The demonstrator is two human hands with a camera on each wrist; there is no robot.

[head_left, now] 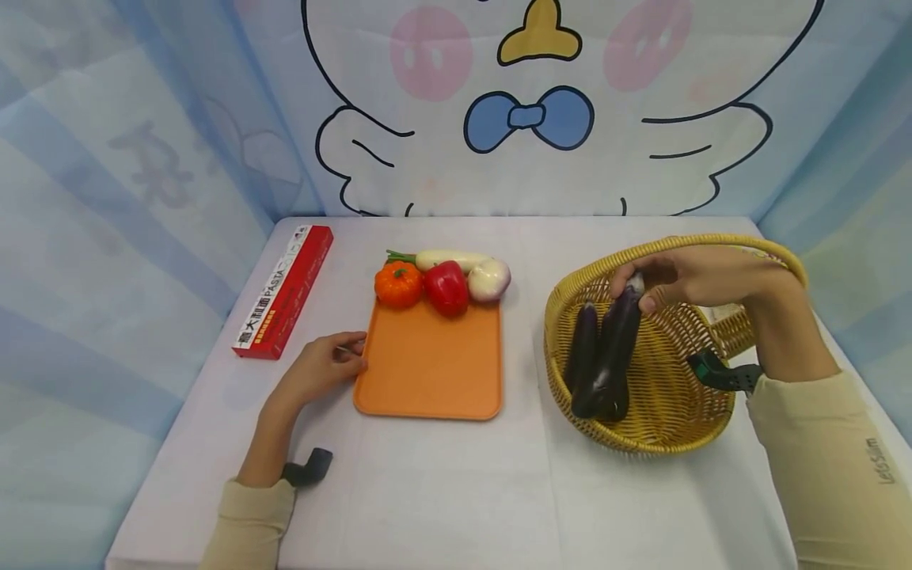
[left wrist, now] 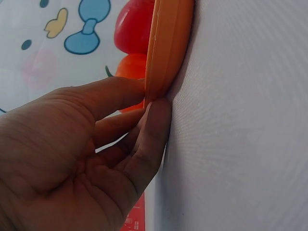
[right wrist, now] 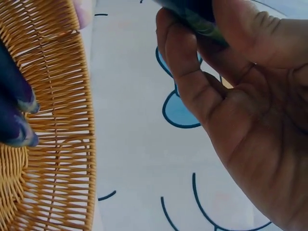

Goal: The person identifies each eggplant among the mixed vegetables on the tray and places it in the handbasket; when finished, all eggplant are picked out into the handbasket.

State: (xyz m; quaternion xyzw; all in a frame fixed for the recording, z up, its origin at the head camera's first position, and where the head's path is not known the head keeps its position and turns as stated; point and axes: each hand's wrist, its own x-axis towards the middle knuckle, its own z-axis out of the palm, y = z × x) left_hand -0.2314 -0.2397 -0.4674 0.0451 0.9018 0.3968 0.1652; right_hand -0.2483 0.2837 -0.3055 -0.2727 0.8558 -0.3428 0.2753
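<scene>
My left hand (head_left: pixel 322 369) pinches the left rim of an orange tray (head_left: pixel 431 364); in the left wrist view, thumb and forefinger meet at its edge. On the tray's far end lie an orange pumpkin (head_left: pixel 399 286), a red bell pepper (head_left: pixel 446 289), a white-and-purple turnip (head_left: pixel 488 280) and a white radish (head_left: pixel 450 260). Over the wicker basket (head_left: pixel 673 431) at the right, my right hand (head_left: pixel 701 275) grips an eggplant (head_left: pixel 622 336) by its pale stem end. Two eggplant tips (right wrist: pixel 28 103) show inside the basket in the right wrist view.
A red pasta box (head_left: pixel 285 297) lies at the table's back left. The basket's tall handle (head_left: pixel 712 240) arches around my right wrist. White cloth covers the table (head_left: pixel 442 491), and a printed curtain (head_left: pixel 527 174) hangs behind it.
</scene>
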